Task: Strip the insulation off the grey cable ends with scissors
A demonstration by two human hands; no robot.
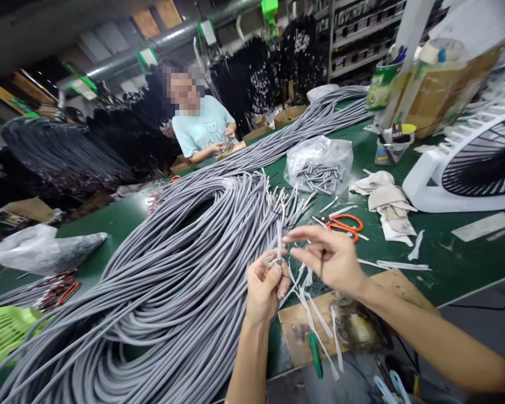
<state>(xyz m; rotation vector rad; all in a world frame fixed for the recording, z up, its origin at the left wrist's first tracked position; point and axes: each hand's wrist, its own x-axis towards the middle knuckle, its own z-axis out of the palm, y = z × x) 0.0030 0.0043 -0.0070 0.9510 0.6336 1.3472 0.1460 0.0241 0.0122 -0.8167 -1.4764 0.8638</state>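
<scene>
My left hand (267, 280) is closed around the end of a grey cable, thumb pressed against it. A whitish stripped cable end (279, 238) stands upright out of that grip. My right hand (330, 255) is just right of this tip, fingers stretched out and apart; its fingertips are close to the tip, and I cannot tell whether they touch it. A large coiled bundle of grey cables (185, 269) fills the table left of my hands, with stripped pale ends by my fingers. Scissors with orange handles (345, 224) lie behind my right hand.
Thin white strips (315, 314) hang over a wooden board (292, 336) by the table edge. A clear bag of short grey pieces (320, 168), crumpled cloth gloves (389, 205) and a white fan (467, 163) stand behind. Across the table (433, 241) sits a person (204, 126) with both hands together.
</scene>
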